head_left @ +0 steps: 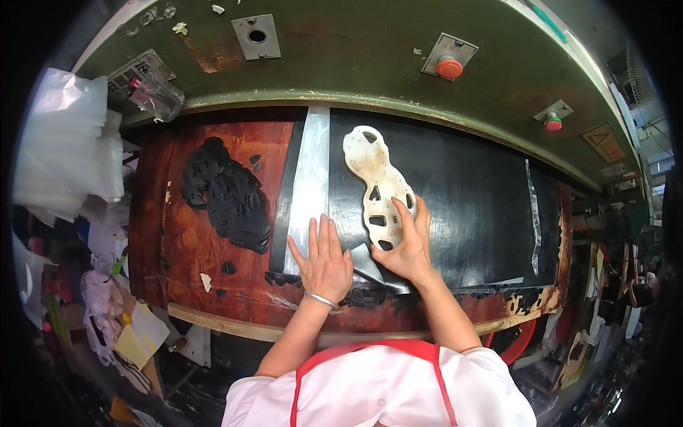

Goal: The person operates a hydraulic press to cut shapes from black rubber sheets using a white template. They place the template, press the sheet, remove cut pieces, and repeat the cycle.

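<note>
Pressing cutting die (378,186), black sheet (469,213) open rightward, left hand (325,260) flat

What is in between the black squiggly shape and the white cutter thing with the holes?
A shiny silver strip lies between the black scrap and the white cutter, in the head view.

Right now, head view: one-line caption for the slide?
Left hand flat on a black sheet, right hand pressing a cream cutting die on it, under a green press.
</note>
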Tool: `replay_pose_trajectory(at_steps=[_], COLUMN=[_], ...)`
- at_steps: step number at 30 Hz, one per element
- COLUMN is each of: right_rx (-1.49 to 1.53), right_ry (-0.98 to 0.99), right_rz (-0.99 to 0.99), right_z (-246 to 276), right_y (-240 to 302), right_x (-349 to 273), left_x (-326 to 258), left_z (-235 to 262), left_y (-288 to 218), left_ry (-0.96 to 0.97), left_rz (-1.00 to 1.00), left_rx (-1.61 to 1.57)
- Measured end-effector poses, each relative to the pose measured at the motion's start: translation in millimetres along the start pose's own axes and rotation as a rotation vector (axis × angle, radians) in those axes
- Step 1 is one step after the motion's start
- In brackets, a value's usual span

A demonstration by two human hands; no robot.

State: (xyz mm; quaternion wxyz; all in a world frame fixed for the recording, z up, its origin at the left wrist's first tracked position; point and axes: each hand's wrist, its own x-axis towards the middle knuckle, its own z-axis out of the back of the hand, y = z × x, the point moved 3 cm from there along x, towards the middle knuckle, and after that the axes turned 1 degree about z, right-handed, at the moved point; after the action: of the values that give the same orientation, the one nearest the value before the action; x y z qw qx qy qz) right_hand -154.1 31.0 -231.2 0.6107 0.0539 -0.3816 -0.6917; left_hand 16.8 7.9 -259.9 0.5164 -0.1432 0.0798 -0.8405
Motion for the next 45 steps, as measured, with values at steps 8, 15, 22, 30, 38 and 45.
replay_pose_trajectory(at_steps=[8,15,22,30,38,45], right_rx=[-0.052,0.094,-0.331,-0.290,-0.168,0.033], right_ry=[0.010,-0.097,-0.781,-0.837,-0.591,-0.208], right_rz=[-0.057,-0.076,-0.198,-0.161,-0.352,-0.158], right_z=[0,24,203,184,153,70], right_y=[-9,-81,-194,-201,-197,-145], right_x=[32,97,163,190,108,-17], left_x=[54,122,85,125,116,93], left_z=[-2,-3,8,-33,-46,-45], left_y=[0,16,4,-5,10,13], left_ry=[-0.057,-0.254,-0.184,-0.118,-0.121,-0.178], left_rz=[0.046,-0.008,-0.003,0.023,-0.014,-0.262], left_rx=[0.061,-0.107,-0.144,-0.236,-0.331,-0.180])
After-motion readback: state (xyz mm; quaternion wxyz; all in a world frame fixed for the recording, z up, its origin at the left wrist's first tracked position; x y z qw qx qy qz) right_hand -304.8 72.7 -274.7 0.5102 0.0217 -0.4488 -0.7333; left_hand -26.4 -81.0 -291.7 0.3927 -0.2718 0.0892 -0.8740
